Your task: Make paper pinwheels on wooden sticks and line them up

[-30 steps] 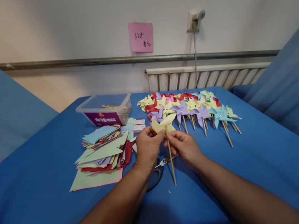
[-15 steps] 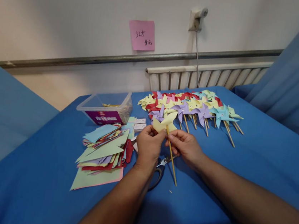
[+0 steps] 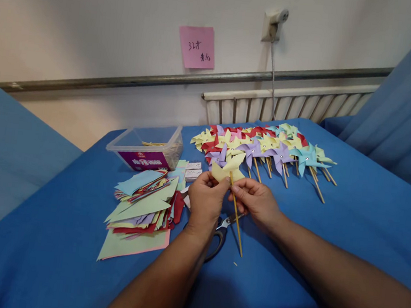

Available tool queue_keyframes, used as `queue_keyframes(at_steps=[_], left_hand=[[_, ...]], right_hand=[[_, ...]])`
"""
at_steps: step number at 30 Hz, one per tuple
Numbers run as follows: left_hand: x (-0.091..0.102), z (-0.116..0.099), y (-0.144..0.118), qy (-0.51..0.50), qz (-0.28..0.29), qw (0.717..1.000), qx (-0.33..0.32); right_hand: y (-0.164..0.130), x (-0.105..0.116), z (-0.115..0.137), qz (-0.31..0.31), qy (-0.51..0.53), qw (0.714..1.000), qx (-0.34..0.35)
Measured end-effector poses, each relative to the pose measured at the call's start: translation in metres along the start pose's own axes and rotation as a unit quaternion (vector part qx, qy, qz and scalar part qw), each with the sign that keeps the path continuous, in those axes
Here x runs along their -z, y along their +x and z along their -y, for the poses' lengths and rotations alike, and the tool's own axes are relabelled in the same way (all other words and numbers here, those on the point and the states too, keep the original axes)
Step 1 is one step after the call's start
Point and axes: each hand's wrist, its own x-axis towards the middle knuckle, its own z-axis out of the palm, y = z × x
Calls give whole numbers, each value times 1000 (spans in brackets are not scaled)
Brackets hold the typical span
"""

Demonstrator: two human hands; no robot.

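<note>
My left hand and right hand pinch a yellow pinwheel above the blue table, its stick slanting down toward me. Scissors lie half hidden beneath. Beyond, the tub label is unreadable; the pink note reads roughly "32".

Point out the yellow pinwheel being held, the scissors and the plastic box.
yellow pinwheel point(image 3: 227, 169), head view, on its paper blades.
scissors point(image 3: 220, 232), head view, near the pivot, partly hidden by the wrist.
plastic box point(image 3: 144, 159), head view, on its purple label.
</note>
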Motion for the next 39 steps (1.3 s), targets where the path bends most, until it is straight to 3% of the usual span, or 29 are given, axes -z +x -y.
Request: queue_keyframes(at_steps=[39], left_hand=[[1,-1,-1,54,3,998,-27]], right_hand=[[-2,0,-3,18,41,999,-20]])
